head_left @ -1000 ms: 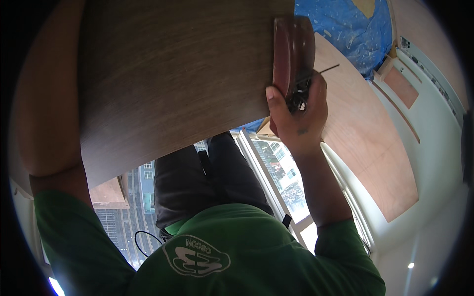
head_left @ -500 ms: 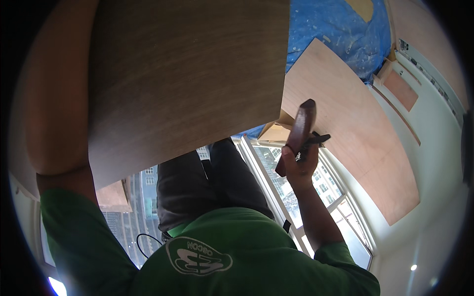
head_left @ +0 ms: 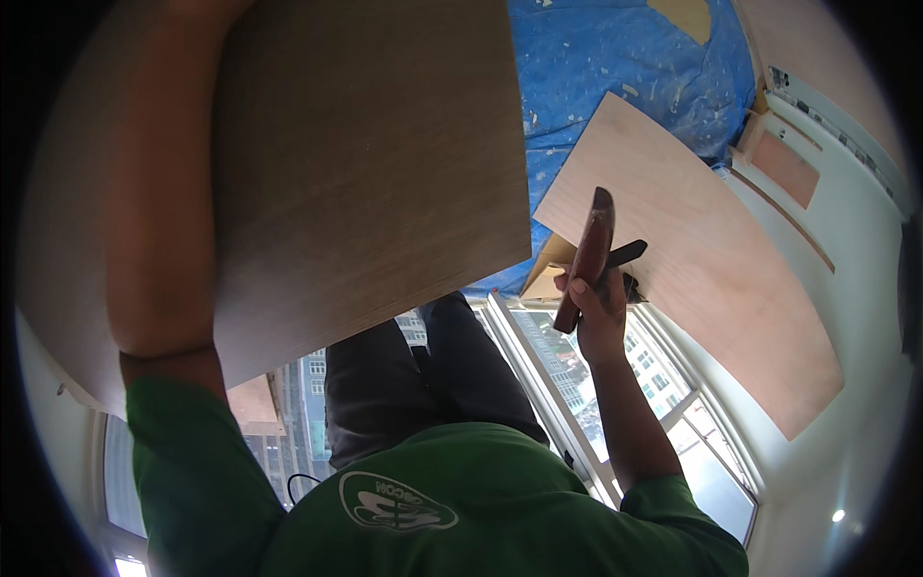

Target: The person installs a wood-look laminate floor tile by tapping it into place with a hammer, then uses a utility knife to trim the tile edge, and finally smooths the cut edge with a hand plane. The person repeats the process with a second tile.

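Note:
A large dark plywood board (head_left: pixel 375 163) stands before me, filling the upper left. My left arm reaches up across its left part. Only the edge of my left hand (head_left: pixel 216 8) shows at the upper rim, so its fingers are hidden. To the right of the board, my right hand (head_left: pixel 603 306) is closed around a brown wooden hand plane (head_left: pixel 591 240) with a dark crosswise handle. The plane is held up at a tilt, apart from the dark board. Behind it lies a lighter plywood sheet (head_left: pixel 702 260).
Blue plastic sheeting (head_left: pixel 567 58), spotted with white, covers the surface at the top. Windows (head_left: pixel 654 370) with buildings outside are at the lower right. A thin wood strip (head_left: pixel 784 216) is near the right wall. A small wood piece (head_left: pixel 255 404) shows at lower left.
The dark board's right edge has shifted left in view, uncovering more blue sheeting. My right hand and the hand plane have turned slightly, and the plane stands a little steeper.

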{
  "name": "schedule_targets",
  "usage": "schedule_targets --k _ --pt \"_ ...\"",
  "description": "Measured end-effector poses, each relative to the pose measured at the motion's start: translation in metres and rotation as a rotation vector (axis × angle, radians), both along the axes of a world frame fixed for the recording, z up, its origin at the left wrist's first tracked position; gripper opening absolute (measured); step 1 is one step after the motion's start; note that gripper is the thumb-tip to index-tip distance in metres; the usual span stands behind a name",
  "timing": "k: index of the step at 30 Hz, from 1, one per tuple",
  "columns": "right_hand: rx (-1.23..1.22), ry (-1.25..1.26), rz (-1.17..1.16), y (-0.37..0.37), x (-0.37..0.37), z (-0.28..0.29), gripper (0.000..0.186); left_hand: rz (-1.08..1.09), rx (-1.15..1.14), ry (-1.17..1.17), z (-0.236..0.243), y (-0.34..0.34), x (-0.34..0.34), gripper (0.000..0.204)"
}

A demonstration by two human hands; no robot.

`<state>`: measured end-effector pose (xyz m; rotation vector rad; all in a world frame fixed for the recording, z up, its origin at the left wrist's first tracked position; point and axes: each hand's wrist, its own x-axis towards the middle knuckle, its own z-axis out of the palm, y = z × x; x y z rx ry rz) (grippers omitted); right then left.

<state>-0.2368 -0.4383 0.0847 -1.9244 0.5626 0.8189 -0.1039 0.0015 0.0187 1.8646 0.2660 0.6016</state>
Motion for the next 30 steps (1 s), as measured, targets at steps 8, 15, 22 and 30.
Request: schedule_targets --k 8,15,22,30 --pt "-0.099 0.075 0.011 -0.053 -0.031 0.012 0.044 -0.402 0.917 0.206 0.010 -0.028 -0.021 0.055" --pt "-0.036 0.178 -0.088 -0.050 -0.020 0.045 0.038 -0.978 0.782 0.293 0.002 -0.145 -0.136 0.071" --pt "0.009 0.153 -0.127 -0.015 0.010 0.107 0.047 -1.350 0.176 0.391 0.055 -0.181 -0.198 0.074" --pt "0.445 0.095 -0.167 0.051 0.084 0.114 0.054 -0.824 -0.630 0.776 0.127 -0.216 -0.134 0.098"
